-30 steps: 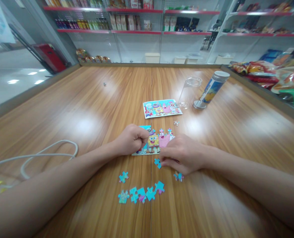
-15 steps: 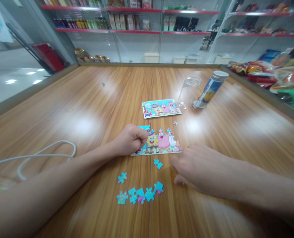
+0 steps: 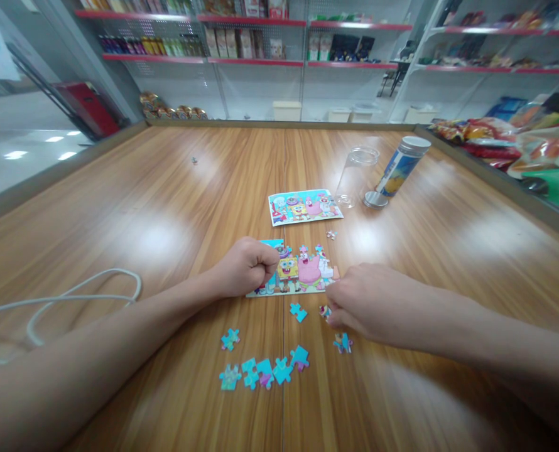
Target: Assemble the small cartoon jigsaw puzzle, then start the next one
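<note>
While your left hand [image 3: 249,269], curled into a fist, rests over the left end of the partly joined, brightly coloured cartoon jigsaw panel [image 3: 309,271], your right hand [image 3: 367,301] has thumb and forefinger pinched nearly together on a small multicoloured jigsaw piece [image 3: 325,311]. Whether the fist hides anything, you cannot tell from here. The pinched piece sits at your right fingertips, on your side of the panel and just below its lower right corner; most of it is covered, so its long axis cannot be read. The panel's long axis runs left to right, its knobbed, unfinished upper edge facing away from you, and the right hand is the nearer one to its right end. A plain cyan jigsaw piece [image 3: 298,312] lies just left of your grip, and an orange-and-blue jigsaw piece [image 3: 342,343] lies nearer you, below the right hand.
</note>
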Action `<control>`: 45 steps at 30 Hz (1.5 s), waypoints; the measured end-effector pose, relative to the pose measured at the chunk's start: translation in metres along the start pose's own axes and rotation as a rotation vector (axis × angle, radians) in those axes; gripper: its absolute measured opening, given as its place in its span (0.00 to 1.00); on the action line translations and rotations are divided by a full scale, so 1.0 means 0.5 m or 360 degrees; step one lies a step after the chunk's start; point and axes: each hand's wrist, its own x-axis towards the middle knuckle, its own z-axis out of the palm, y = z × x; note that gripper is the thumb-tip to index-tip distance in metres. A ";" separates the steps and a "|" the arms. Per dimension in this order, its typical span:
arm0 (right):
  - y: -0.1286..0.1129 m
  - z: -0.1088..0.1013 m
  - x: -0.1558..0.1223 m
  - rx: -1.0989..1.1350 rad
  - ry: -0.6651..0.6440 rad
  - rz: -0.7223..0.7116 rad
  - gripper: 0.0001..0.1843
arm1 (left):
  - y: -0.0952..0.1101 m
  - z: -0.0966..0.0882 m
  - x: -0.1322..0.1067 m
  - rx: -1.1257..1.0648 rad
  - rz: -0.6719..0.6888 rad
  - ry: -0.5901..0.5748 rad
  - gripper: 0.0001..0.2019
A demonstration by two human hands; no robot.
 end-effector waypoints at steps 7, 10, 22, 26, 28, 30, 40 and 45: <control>-0.004 -0.026 -0.022 0.0060 0.0060 -0.0196 0.07 | 0.001 0.000 0.001 -0.0011 -0.0030 -0.0014 0.08; -0.007 -0.019 -0.017 0.0139 -0.0103 -0.0237 0.05 | 0.001 0.000 0.000 -0.0005 -0.0009 -0.0011 0.08; 0.039 -0.031 -0.038 0.0087 -0.0138 -0.0066 0.07 | -0.002 0.000 0.000 0.0011 0.0042 -0.0010 0.09; 0.033 -0.027 -0.034 0.0089 -0.0125 -0.0102 0.05 | -0.001 -0.001 -0.001 0.0020 0.0060 0.0001 0.08; 0.027 -0.026 -0.032 0.0087 -0.0103 -0.0113 0.03 | 0.000 -0.001 0.000 0.0021 0.0063 0.0006 0.08; 0.022 -0.024 -0.030 0.0100 -0.0096 -0.0131 0.02 | 0.001 -0.001 0.000 0.0019 0.0061 0.0002 0.08; 0.019 -0.037 -0.026 0.0146 -0.0135 -0.0185 0.05 | 0.000 -0.002 -0.002 0.0016 0.0014 -0.0017 0.09; 0.075 -0.066 0.005 0.0263 0.0061 0.0036 0.09 | -0.003 -0.001 -0.003 0.0026 0.0018 -0.0025 0.09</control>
